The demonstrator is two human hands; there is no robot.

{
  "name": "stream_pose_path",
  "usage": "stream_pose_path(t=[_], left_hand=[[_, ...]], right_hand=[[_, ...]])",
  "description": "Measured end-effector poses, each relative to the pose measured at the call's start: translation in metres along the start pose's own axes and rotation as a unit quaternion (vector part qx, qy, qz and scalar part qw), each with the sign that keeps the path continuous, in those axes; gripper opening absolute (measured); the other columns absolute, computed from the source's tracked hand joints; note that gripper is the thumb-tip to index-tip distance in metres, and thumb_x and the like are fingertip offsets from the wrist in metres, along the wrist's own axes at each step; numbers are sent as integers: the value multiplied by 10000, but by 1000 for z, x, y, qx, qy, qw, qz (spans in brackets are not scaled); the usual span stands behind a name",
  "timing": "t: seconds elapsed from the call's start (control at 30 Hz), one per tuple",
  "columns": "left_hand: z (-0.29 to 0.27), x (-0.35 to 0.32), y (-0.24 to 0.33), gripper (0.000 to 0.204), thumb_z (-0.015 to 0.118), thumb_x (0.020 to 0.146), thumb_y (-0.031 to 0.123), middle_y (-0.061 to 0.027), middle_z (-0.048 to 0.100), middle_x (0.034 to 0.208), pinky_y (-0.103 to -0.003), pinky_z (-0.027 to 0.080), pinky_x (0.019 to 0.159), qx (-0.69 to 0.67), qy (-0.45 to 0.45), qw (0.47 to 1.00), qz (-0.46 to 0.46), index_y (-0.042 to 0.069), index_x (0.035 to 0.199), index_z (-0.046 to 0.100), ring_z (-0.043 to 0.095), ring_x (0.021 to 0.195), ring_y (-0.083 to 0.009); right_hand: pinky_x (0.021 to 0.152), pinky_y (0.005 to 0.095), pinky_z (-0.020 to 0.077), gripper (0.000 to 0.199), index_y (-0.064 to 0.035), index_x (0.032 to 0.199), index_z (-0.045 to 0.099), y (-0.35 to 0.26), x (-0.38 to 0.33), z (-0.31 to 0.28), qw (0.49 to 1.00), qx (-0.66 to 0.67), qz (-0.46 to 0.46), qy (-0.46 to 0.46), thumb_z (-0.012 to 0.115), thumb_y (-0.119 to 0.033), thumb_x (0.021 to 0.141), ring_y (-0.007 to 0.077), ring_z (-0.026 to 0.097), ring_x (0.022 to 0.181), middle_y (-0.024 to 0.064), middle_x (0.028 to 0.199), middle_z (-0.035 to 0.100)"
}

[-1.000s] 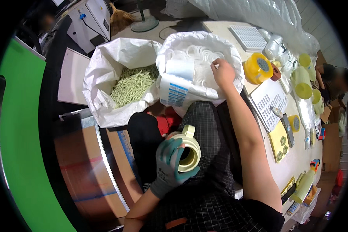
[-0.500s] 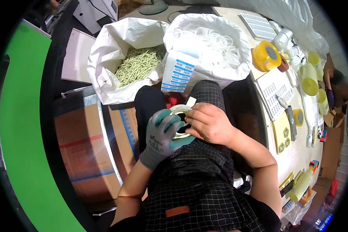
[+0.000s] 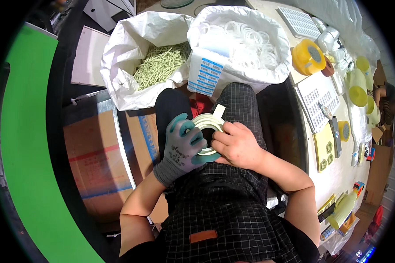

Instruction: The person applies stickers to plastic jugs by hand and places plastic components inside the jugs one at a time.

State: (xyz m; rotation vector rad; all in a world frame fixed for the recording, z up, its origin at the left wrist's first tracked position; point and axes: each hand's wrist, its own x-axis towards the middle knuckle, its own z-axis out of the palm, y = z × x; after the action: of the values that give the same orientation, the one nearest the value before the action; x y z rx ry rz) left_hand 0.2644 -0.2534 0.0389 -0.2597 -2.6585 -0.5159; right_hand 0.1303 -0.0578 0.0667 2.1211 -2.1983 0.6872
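A pale cream plastic ring [image 3: 209, 119] with a short flat tab [image 3: 219, 111] sticking up from its far edge is held between my hands above my lap. My left hand [image 3: 178, 148], in a grey knit glove with teal fingertips, grips the ring's left side, its fingers curled over the rim. Bare, my right hand [image 3: 238, 146] has its bent fingers closed against the right side of the same ring. The dark opening in the ring's middle shows between the hands. What the right fingertips press on inside the rim is partly hidden.
Ahead stand two white sacks, one with pale green sticks [image 3: 160, 65], the other with white rings [image 3: 250, 41]. A label sheet [image 3: 207, 74] lies at the right sack's front. On the right table are tape rolls [image 3: 308, 57] and pale yellow bottles [image 3: 357, 94]. Cartons [image 3: 96, 162] stand left.
The ring shows more of its upper rim now, and its tab stands clearer of my right fingers. My view has tipped slightly, so the sacks sit higher in the picture.
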Motion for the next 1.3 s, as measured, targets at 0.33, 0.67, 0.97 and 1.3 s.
stream_pose_path(t=[0.33,0.67,0.97,1.3], left_hand=[[9,-8,4,307,812,707,339,-72,606,1117,-522,527,950,-29,19,998,-53,122,904,721,568,1148,-354],[-2,-1,8,368,781,820,417,-73,602,1096,-589,450,1101,37,-2,999,-13,115,1030,755,568,1162,-320],[-13,20,33,383,727,887,319,-87,610,1053,-591,407,1133,115,-58,989,-75,67,1176,711,560,1145,-311],[-21,30,24,265,740,916,267,-62,592,1131,-498,482,988,67,-28,996,-42,96,1104,665,566,1141,-305]], right_hand=[[873,367,540,286,-47,874,687,14,9,-4,978,-104,-153,98,714,-266,691,220,640,954,45,1022,645],[861,397,457,485,-106,975,706,9,3,-7,996,67,27,-58,908,-326,593,267,548,952,5,1018,625],[769,372,532,419,-58,853,686,7,-2,10,999,16,6,32,888,-359,644,246,546,873,37,916,566],[785,378,535,397,-65,871,705,9,-11,8,998,13,16,54,829,-420,743,247,570,907,44,944,584]])
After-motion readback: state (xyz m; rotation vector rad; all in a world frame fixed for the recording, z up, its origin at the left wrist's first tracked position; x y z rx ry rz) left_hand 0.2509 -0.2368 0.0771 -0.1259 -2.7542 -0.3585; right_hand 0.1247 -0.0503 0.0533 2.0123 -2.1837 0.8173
